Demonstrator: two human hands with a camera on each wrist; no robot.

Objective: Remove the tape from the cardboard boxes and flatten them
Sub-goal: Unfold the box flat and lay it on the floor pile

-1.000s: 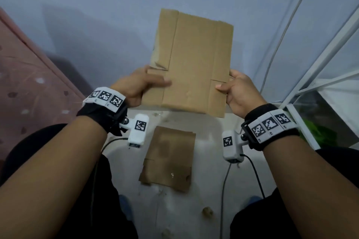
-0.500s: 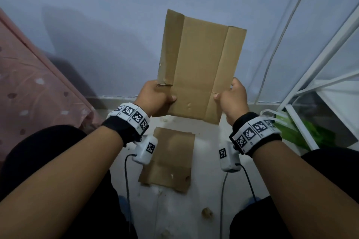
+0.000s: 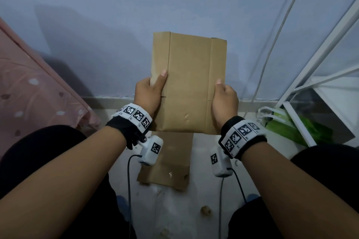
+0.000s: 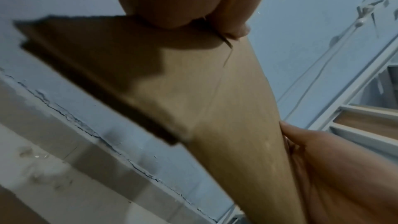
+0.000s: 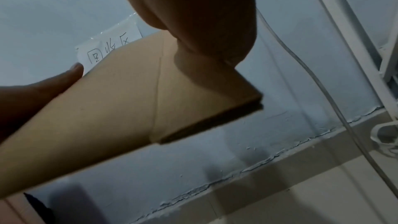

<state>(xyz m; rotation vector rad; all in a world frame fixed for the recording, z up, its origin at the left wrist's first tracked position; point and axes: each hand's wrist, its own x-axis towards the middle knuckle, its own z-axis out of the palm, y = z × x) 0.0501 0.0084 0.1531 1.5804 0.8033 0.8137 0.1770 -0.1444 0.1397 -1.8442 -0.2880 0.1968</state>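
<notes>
pale blue wall [image 3: 97, 25] behind, white floor [image 3: 174, 209] below. held upright at twelve o'clock: flattened cardboard box [image 3: 188, 83], no tape visible on the near face. gripped at nine o'clock edge by left hand [image 3: 148, 93], thumb laid over the front; pinched at three o'clock edge by right hand [image 3: 225, 101]. lay at six o'clock: another flattened box [image 3: 171, 167]. best pressed along both creases evenly, then laid flat atop that piece.

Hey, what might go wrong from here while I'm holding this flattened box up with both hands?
The flattened box is held only at its side edges by the left hand and right hand, so it might slip and drop onto the flattened cardboard on the floor. Its folded side flaps may spring open.
</notes>
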